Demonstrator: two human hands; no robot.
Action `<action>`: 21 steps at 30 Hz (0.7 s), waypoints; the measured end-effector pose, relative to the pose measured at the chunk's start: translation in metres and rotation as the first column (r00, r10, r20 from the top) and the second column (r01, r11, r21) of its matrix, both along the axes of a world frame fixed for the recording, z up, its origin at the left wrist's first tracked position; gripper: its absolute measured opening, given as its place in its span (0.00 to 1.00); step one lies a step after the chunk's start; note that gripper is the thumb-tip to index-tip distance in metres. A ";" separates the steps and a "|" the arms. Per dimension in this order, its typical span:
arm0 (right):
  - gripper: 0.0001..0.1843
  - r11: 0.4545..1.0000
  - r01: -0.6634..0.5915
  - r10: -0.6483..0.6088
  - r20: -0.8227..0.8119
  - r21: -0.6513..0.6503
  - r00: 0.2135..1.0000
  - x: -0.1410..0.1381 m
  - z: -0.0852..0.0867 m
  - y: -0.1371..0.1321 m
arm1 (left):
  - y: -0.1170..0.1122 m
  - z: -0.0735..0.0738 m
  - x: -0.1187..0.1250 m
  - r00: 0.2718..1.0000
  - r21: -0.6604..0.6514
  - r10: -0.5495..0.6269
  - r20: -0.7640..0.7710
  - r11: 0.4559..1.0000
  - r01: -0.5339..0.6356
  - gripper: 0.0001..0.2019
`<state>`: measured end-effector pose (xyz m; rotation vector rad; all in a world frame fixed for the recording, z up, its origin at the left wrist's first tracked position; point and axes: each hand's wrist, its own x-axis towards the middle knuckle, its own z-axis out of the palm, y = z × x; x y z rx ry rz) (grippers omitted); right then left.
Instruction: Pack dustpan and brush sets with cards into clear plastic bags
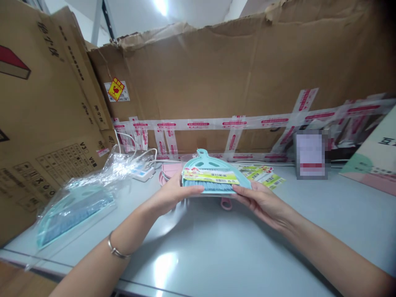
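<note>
A small teal dustpan-and-brush set (pixel 213 169) with a yellow-green paper label (pixel 210 176) across it is held above the grey table (pixel 216 247), handle pointing away from me. My left hand (pixel 171 192) grips its left edge, thumb on top. My right hand (pixel 260 200) grips its right edge, fingers underneath. A pink piece (pixel 226 203) pokes out below the set.
A bagged teal set in clear plastic (pixel 74 206) lies at the left. Pink dustpans (pixel 170 171), a white power strip (pixel 142 173) with cables and loose labels (pixel 266 175) lie behind. Taped cardboard walls (pixel 247 82) enclose the back and left; a box (pixel 374 161) stands at right.
</note>
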<state>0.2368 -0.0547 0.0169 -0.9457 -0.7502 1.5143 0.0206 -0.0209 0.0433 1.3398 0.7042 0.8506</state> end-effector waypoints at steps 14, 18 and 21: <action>0.10 0.957 0.232 -0.221 0.080 -0.173 0.972 -0.010 0.002 -0.003 | 0.001 -0.019 0.010 0.948 0.054 0.312 -0.063 0.950 -0.309 0.27; 0.08 0.943 0.251 -0.260 -0.013 -0.219 0.965 -0.008 0.007 -0.004 | 0.008 -0.003 -0.012 0.986 0.340 0.079 -0.144 0.940 -0.026 0.52; 0.08 0.951 0.218 -0.230 -0.032 -0.222 0.973 -0.006 0.008 -0.004 | 0.012 0.004 -0.022 0.931 0.555 0.048 -0.362 0.814 0.173 0.52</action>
